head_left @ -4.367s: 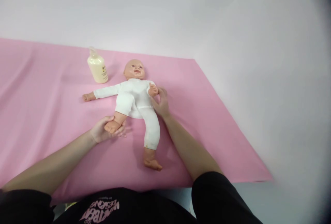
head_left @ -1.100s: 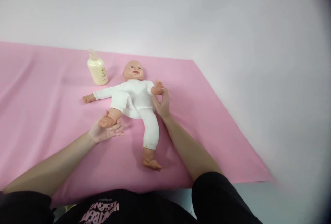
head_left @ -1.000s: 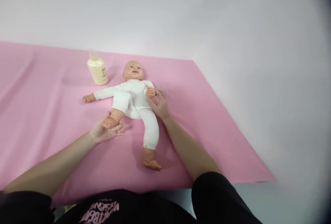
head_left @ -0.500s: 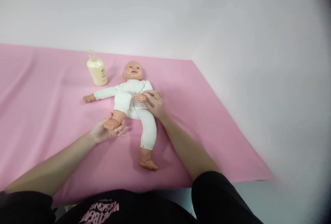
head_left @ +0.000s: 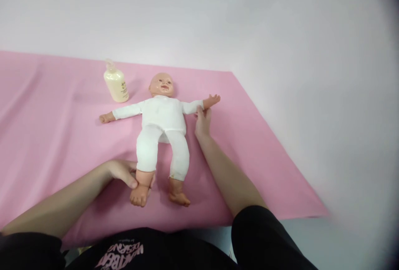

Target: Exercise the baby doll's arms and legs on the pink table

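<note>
Head view: pink cloth covers the surface below a white wall.

A small bottle stands up straight on a big pink cloth. The bottle is pale yellow, like cream. It has a see-through pump on top and a little label on its front. The pink cloth is spread flat under the bottle and goes far out to the left and to the right of it. The cloth has a few soft folds to the left of the bottle. Behind the bottle, past the far edge of the cloth, the white bench is plain. Well to the right of the bottle, the cloth ends in a slanted edge and the white bench goes on.
</note>
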